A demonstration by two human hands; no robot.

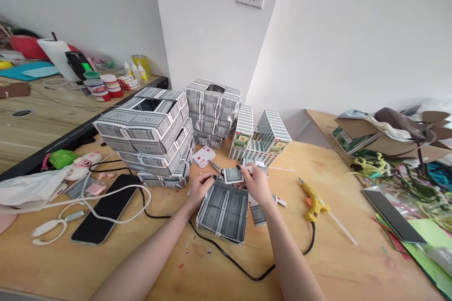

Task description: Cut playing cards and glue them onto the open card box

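Note:
My right hand [256,184] pinches a playing card [232,175], its grey patterned back facing up. The card is over the far side of a shallow open tray [222,214] built from grey-backed playing cards. At the tray's far left corner, my left hand [200,190] has its fingers closed on the rim; the fingertips are partly hidden. Beyond the hands lies a small pile of cards [204,156] with red hearts showing. More loose cards [259,215] are on the table to the right of the tray, partly behind my right forearm.
Two stacked card structures [148,127] [212,113] stand behind, beside a block of card boxes [261,136]. A yellow glue gun [314,202] lies right, its black cord crossing the front. Phone [106,209], scissors [52,231] and white cable lie left; clutter [399,183] fills the right.

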